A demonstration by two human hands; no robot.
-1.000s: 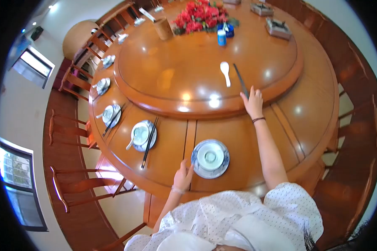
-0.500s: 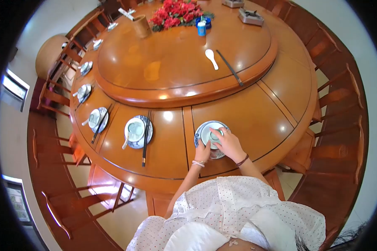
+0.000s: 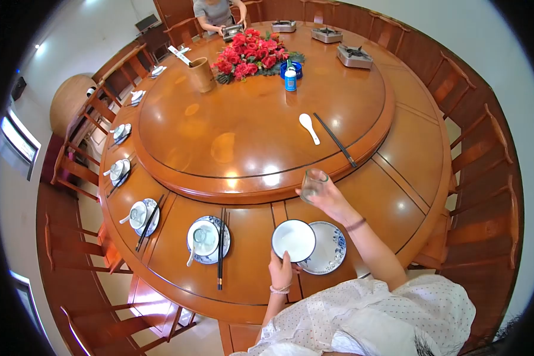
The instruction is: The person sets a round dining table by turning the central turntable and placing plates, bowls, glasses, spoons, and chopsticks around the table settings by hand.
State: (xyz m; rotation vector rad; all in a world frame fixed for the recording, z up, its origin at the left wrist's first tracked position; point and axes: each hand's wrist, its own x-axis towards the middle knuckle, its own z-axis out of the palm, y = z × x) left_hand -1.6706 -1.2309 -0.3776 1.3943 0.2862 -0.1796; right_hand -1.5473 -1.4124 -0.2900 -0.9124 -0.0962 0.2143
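My left hand (image 3: pixel 281 272) grips the near edge of a white bowl (image 3: pixel 293 241), which is held over the left part of a blue-and-white plate (image 3: pixel 331 249). Up and to the right, my right hand (image 3: pixel 328 199) holds a clear glass (image 3: pixel 314 183) near the rim of the raised round turntable (image 3: pixel 255 194). On that turntable a white spoon (image 3: pixel 308 129) lies beside dark chopsticks (image 3: pixel 334 139). To the left of the bowl, another place setting has a plate (image 3: pixel 226 248) under a bowl with a glass in it, and chopsticks (image 3: pixel 222 249) at its right.
Red flowers (image 3: pixel 243 56), a wooden holder (image 3: pixel 202 76), a blue-and-white bottle (image 3: pixel 290 80) and portable stoves (image 3: pixel 355 57) stand farther back. Across the table, a person (image 3: pixel 219 15) handles another stove (image 3: pixel 232 32). More place settings (image 3: pixel 145 216) line the left side; wooden chairs (image 3: pixel 480 142) surround the table.
The glass has come out of the bowl in my right hand and moved up. My left hand has lifted the bowl leftward, exposing the plate. A person across the table has come into view.
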